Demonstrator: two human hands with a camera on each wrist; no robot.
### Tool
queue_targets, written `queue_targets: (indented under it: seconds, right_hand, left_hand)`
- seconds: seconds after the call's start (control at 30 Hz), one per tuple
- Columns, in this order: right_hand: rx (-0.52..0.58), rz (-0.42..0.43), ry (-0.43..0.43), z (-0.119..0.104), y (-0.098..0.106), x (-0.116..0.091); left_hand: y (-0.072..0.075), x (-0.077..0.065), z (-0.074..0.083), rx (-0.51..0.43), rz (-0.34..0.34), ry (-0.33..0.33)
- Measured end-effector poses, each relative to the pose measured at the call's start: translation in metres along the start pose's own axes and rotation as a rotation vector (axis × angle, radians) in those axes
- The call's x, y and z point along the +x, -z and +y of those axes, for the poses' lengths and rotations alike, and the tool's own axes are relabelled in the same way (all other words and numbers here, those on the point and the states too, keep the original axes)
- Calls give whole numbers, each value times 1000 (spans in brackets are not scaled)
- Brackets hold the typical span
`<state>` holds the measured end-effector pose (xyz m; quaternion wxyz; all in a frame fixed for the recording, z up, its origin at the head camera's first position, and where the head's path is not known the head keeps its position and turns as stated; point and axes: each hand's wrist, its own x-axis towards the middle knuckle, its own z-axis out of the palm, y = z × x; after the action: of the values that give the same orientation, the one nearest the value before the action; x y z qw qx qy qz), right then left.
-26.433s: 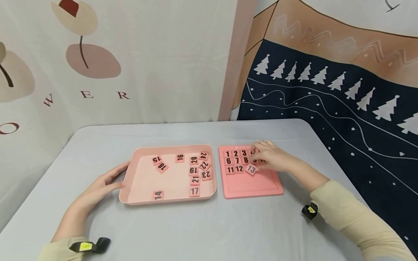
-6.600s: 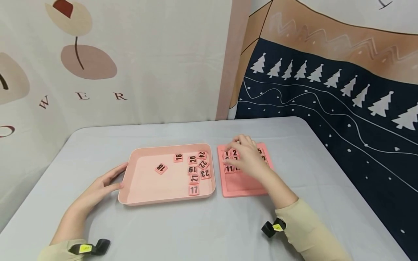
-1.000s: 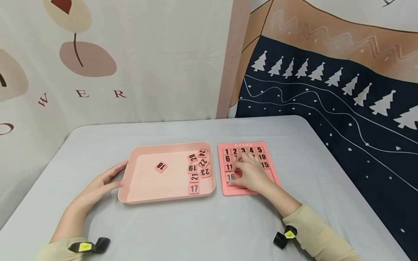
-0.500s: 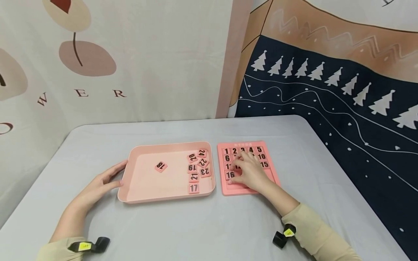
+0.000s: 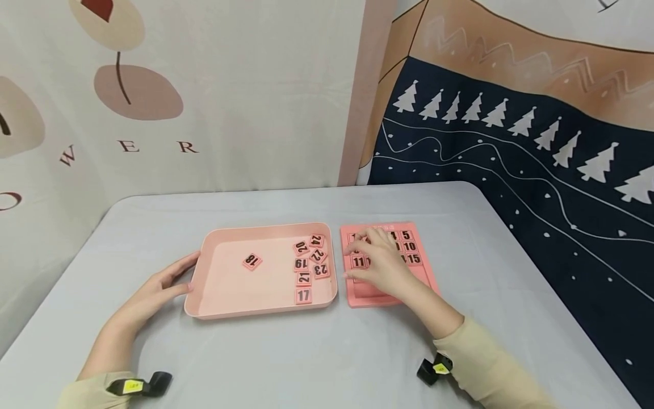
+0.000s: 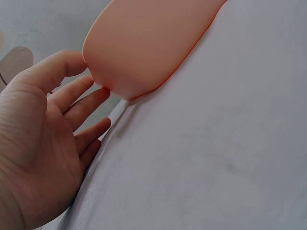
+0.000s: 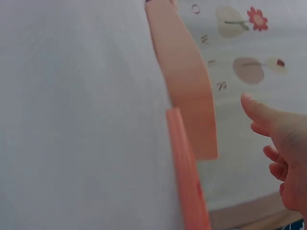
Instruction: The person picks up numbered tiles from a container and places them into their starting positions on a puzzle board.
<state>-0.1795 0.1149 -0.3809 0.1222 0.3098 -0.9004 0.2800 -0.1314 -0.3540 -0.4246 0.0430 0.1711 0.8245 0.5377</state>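
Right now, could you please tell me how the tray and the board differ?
The tray is wider and paler; the board is narrower and deeper pink. The tray holds scattered tiles turned various ways, while the board's visible tiles sit in straight rows. Both lie on the table.

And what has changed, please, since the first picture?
Square pink tiles 14, 16 and 15 have left the light-pink rectangular tray; 15 now lies in the flat darker-pink board. The bare right hand let go of tile 13 and moved left. The bare left hand remains at the tray's left end.
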Motion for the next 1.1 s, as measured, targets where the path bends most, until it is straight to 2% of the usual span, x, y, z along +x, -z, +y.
queue_targets:
  seconds: [0.13, 0.37, 0.57, 1.1]
  right_hand:
    - [11, -47, 44, -16, -6, 9]
    - [-21, -202, 106, -35, -28, 20]
    - [-100, -293, 143, -43, -44, 27]
    - [-262, -375, 167, -51, -55, 34]
  left_hand:
    - [1, 0, -1, 2, 0, -2]
    - [1, 1, -1, -7, -6, -12]
    - [1, 1, -1, -2, -3, -14]
    - [0, 0, 3, -1, 10, -14]
